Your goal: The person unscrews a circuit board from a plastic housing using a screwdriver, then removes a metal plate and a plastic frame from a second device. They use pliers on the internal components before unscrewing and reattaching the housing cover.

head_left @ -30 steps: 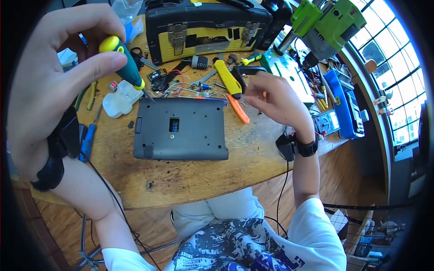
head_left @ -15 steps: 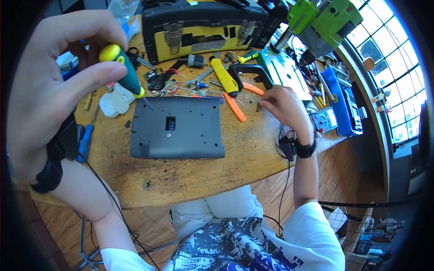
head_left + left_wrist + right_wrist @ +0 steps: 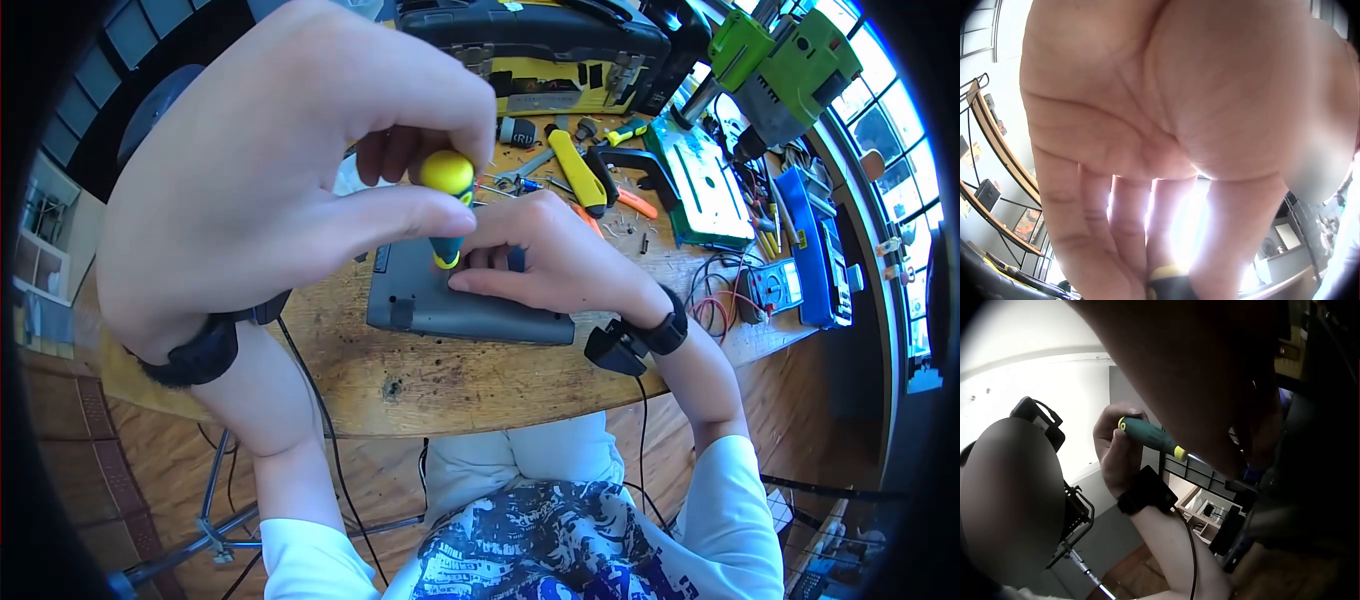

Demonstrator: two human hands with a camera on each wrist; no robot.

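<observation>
My left hand (image 3: 290,160) holds a green-and-yellow screwdriver (image 3: 447,190) by its handle, between thumb and fingers, with the tool pointing down. Below it a dark grey plastic casing (image 3: 480,315) lies flat on the wooden table. Over the casing, my right hand (image 3: 550,250) has its fingers bent, thumb tip right beside the lower end of the screwdriver. The right wrist view shows the shaft of the screwdriver (image 3: 1150,435) running down toward the right fingertips. The tip is hidden there, and I cannot tell what the right fingers pinch.
A black-and-yellow toolbox (image 3: 540,85) stands at the back. To its right is a green drill (image 3: 800,75) on a stand. Behind the right hand lie a yellow-handled tool (image 3: 577,170) and loose parts. A multimeter (image 3: 778,288) and a blue bin (image 3: 815,245) are farther right.
The right hand has moved left from the loose parts on the table to the casing. The left hand with the screwdriver has come right, over the casing. The head view has shifted left.
</observation>
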